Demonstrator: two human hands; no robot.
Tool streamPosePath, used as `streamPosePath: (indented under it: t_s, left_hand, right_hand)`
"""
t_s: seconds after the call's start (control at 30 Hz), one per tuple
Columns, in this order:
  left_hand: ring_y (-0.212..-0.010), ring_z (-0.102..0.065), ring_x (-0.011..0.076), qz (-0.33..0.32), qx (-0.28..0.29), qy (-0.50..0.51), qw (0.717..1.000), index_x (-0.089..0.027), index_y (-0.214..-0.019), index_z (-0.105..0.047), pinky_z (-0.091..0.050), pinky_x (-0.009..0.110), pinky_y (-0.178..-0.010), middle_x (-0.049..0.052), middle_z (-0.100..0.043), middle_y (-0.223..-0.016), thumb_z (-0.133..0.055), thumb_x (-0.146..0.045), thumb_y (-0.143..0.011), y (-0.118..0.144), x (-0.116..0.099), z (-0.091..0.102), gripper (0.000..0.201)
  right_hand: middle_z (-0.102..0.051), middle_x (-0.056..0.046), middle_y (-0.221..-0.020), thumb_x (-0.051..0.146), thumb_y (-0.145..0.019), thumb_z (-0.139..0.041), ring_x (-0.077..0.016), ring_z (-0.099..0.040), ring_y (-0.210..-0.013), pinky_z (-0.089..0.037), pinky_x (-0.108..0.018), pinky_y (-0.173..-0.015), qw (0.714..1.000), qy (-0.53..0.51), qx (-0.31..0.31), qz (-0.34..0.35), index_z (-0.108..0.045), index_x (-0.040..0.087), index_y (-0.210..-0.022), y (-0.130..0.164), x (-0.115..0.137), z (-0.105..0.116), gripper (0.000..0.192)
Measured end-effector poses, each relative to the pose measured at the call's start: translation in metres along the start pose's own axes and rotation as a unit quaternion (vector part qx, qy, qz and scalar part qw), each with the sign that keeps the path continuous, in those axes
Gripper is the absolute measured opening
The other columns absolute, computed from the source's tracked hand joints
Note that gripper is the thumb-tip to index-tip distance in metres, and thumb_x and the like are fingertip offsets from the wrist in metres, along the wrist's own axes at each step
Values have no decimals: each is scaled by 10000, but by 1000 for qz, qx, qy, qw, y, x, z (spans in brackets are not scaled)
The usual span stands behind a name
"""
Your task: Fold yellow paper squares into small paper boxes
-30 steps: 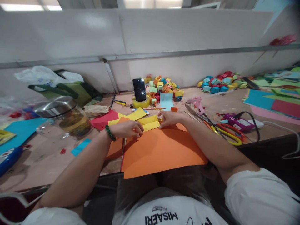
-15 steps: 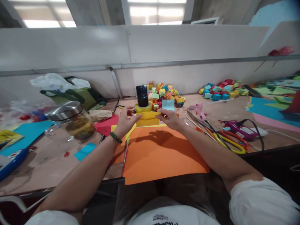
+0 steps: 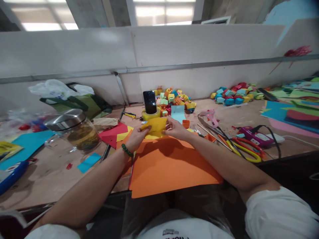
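A piece of yellow paper (image 3: pixel 156 127) is held up between my two hands, above the orange sheets (image 3: pixel 171 166) at the table's front edge. My left hand (image 3: pixel 139 135), with a green bead bracelet (image 3: pixel 127 150) at the wrist, pinches its left side. At the right side, the fingers of my right hand (image 3: pixel 175 127) are closed on it. Just behind the paper a dark phone (image 3: pixel 150 102) stands upright against a roll of yellow tape (image 3: pixel 151 115). A small orange paper box (image 3: pixel 185 123) lies beyond my right hand.
Small coloured paper boxes are heaped at the back (image 3: pixel 171 99) and back right (image 3: pixel 234 94). To the right lie a pink glue gun (image 3: pixel 210 117), yellow-handled scissors (image 3: pixel 245 152) and a purple power strip (image 3: pixel 256 136). A glass jar of tea (image 3: pixel 79 132) stands left.
The yellow paper has turned from a narrow edge-on strip to show a broad face. My left hand has moved slightly lower, and both hands still hold the paper.
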State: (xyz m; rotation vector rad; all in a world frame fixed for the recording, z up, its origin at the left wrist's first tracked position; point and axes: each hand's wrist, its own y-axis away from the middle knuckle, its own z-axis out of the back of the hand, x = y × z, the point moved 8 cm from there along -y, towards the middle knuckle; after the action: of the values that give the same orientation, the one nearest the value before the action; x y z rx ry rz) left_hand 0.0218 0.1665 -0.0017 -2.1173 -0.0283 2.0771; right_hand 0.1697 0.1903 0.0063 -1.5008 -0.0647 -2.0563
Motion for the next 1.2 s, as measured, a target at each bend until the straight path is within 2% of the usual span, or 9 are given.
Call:
streamPosePath:
  t_s: [0.1,0.17,0.27,0.37,0.57,0.77,0.9,1.03,1.2]
  left_hand:
    - [-815,-657,203,-1,-29,13,999,-156,-925,-702,-524,313,-739,60,-734,-907,-705,-508,-670,0,2,4,435]
    - [-780,-648,196,0,-51,-3,999,-149,-912,-698,-516,296,-689,63,-728,-880,-679,-498,-692,0,4,9,413]
    - [-741,-626,191,-3,-78,-52,996,-131,-857,-693,-495,281,-652,55,-710,-799,-656,-490,-718,0,4,15,387]
    - [-746,-602,189,-28,-57,-101,993,-127,-851,-689,-478,276,-660,42,-695,-776,-636,-502,-734,3,1,9,396]
    - [-746,-586,192,-58,22,-115,991,-150,-773,-666,-479,301,-695,33,-676,-760,-592,-565,-740,9,-2,-16,423]
    - [-876,-656,229,-4,-56,38,998,-171,-892,-652,-529,334,-770,57,-715,-890,-629,-440,-709,0,-4,5,326]
    - [-800,-686,228,55,-64,113,990,-146,-918,-655,-553,357,-736,74,-724,-861,-674,-330,-660,-4,0,18,318]
    - [-685,-674,210,78,-19,59,995,-120,-866,-681,-535,321,-648,77,-723,-787,-717,-338,-632,-3,3,15,322]
    - [-603,-618,164,82,78,-90,989,-137,-751,-682,-476,264,-569,39,-697,-712,-703,-405,-646,9,10,-11,289]
  right_hand:
    - [-631,-38,-1006,195,-633,-644,-170,-595,-843,-487,-293,-755,999,50,-19,5,-488,221,-1213,1,-5,-2,601]
    - [-602,-63,-1083,183,-667,-594,-186,-578,-931,-473,-321,-822,990,91,-101,37,-466,219,-1218,5,1,12,567]
    - [-568,-75,-1068,200,-741,-516,-215,-535,-1025,-429,-365,-912,959,165,-203,110,-521,216,-1070,16,26,31,329]
    - [-554,-69,-910,280,-806,-518,-233,-516,-950,-418,-365,-886,941,257,-166,144,-542,217,-833,21,46,21,72]
    - [-581,-92,-859,296,-756,-580,-240,-518,-899,-411,-340,-807,916,347,-160,123,-538,194,-750,17,38,8,111]
    - [-573,-13,-691,247,-693,-511,-151,-508,-681,-406,-278,-677,970,167,-168,56,-537,195,-646,4,13,42,74]
    - [-480,22,-558,285,-639,-541,-124,-433,-571,-346,-262,-551,991,98,-81,-43,-539,183,-559,-2,-1,55,130]
    - [-580,12,-617,248,-628,-612,-138,-537,-651,-418,-250,-613,987,54,60,-138,-625,178,-611,4,-5,43,73]
    - [-708,-34,-959,302,-681,-691,-171,-643,-900,-509,-254,-747,980,-88,74,-160,-701,219,-936,11,10,23,268]
